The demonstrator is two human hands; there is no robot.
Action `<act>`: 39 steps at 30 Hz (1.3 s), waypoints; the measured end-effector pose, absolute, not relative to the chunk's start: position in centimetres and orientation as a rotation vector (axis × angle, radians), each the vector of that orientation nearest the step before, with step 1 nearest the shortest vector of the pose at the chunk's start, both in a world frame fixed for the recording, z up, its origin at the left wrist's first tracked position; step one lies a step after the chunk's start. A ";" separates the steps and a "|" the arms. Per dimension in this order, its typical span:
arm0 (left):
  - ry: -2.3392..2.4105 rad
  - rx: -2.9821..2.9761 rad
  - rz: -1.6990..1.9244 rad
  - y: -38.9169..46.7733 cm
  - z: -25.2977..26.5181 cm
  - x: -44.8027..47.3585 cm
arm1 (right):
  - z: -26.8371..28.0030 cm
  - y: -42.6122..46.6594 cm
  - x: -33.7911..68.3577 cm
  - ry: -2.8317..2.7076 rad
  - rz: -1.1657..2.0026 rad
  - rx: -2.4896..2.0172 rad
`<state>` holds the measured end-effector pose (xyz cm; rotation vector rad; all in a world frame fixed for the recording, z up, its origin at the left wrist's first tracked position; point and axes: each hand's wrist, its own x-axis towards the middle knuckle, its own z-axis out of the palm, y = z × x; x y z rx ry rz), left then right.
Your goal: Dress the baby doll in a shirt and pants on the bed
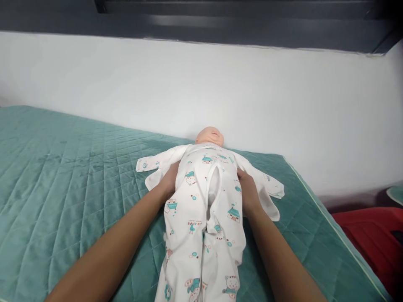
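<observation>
A baby doll (209, 135) lies on its back, its head toward the wall. It wears a white printed baby top (171, 157) with both sleeves spread outward. White baby pants (189, 214) with an open crotch cover its lower body and reach past the bottom of the view. At the left side of the pants' waist, my left hand (171, 176) grips the cloth, its fingertips hidden behind it. My right hand (247, 183) holds the opposite side, thumb against the fabric and the other fingers mostly out of sight.
Under the doll is a green quilted cover (78, 180) with a pale edge at the right. A white wall (201, 88) rises close behind the doll's head, below a dark beam (201, 25). Something red (371, 235) stands beyond the right edge.
</observation>
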<state>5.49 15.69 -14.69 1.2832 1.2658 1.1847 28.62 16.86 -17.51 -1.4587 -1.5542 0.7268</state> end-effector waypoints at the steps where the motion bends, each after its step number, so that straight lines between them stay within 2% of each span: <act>1: 1.234 1.327 1.170 15.8 -14.8 5.4 | -17.5 16.9 28.7 -1.563 0.706 -1.476; 9: 1.248 1.497 1.089 15.8 -14.1 4.5 | -18.4 17.5 29.3 -1.491 0.687 -1.515; 14: 1.465 1.502 1.140 16.7 -15.3 4.4 | -18.5 18.0 29.8 -1.378 0.672 -1.535; 19: 1.656 1.575 1.328 17.7 -16.1 4.1 | -16.4 18.0 30.1 -1.464 0.419 -1.680; 24: 1.509 2.014 1.411 19.5 -15.9 4.1 | -15.5 18.7 28.9 -1.489 0.240 -1.518; 28: 1.364 2.188 1.308 21.3 -16.4 3.9 | -16.6 19.6 27.9 -1.484 0.337 -1.343; 32: 1.350 2.129 1.172 22.4 -16.6 3.5 | -17.4 20.2 28.2 -1.566 0.207 -1.380; 39: 1.170 2.061 0.940 22.9 -15.5 2.3 | -17.8 20.9 29.0 -1.752 0.353 -1.399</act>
